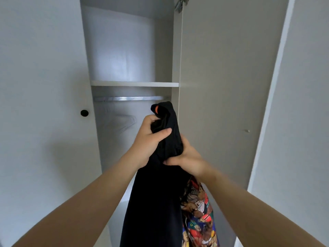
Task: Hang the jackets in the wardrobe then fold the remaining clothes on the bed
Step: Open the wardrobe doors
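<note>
Both arms are raised before the wardrobe rail (128,98). The left hand (149,139) grips the black jacket (156,193) at its bunched, orange-tabbed top, and the right hand (187,160) clutches it just below.

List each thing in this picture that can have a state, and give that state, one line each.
Wardrobe door: open.
Black jacket: held up, bunched at the top, not yet on the rail.
Left hand: grips the jacket's top.
Right hand: grips the jacket just below.
Patterned garment: hangs beside the black jacket; what holds it is hidden.
</note>
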Available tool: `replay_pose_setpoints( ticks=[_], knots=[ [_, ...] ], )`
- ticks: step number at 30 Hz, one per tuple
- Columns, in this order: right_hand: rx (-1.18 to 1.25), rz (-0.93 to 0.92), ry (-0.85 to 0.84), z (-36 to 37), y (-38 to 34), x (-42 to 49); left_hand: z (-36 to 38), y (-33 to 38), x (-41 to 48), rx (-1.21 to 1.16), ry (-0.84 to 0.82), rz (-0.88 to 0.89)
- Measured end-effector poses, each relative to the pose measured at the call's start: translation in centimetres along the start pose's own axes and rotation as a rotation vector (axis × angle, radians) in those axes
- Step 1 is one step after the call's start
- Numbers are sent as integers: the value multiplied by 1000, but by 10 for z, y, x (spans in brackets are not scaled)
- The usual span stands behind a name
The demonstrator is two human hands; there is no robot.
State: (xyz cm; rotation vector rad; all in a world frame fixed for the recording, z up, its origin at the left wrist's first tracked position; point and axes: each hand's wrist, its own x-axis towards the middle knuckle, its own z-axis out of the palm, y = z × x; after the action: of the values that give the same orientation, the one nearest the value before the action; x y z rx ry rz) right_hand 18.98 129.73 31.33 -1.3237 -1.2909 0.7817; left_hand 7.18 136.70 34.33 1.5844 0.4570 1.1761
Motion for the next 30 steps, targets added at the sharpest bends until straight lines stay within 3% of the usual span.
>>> replay_pose_setpoints(
  ticks=[4,6,7,9,12,14,16,20,23,25,27,30],
  knots=[
    [67,93,142,21,23,61,-60,-23,49,18,-176,-136],
    [58,140,170,29,30,88,-95,-36,75,88,-69,-141],
    [46,152,173,32,32,99,-110,-44,89,279,10,-84],
    [45,156,164,45,37,131,-148,-69,126,975,22,10],
    [27,167,137,61,44,163,-189,-99,160,1948,-350,-132],
    [-2,171,120,70,52,179,-204,-111,167,2312,-509,-179],
    [-20,169,100,78,57,190,-209,-116,164,2522,-638,-188],
    [-73,135,56,95,61,207,-215,-123,158,2586,-696,-91],
    [-130,103,-11,109,59,211,-219,-115,129,2475,-715,-2],
    [-136,79,-47,116,56,209,-218,-102,99,2390,-705,195],
    [-126,42,-122,128,47,199,-222,-87,56,2346,-580,338],
    [-104,-16,-233,147,35,180,-228,-74,-10,2378,-379,413]
  ],
)
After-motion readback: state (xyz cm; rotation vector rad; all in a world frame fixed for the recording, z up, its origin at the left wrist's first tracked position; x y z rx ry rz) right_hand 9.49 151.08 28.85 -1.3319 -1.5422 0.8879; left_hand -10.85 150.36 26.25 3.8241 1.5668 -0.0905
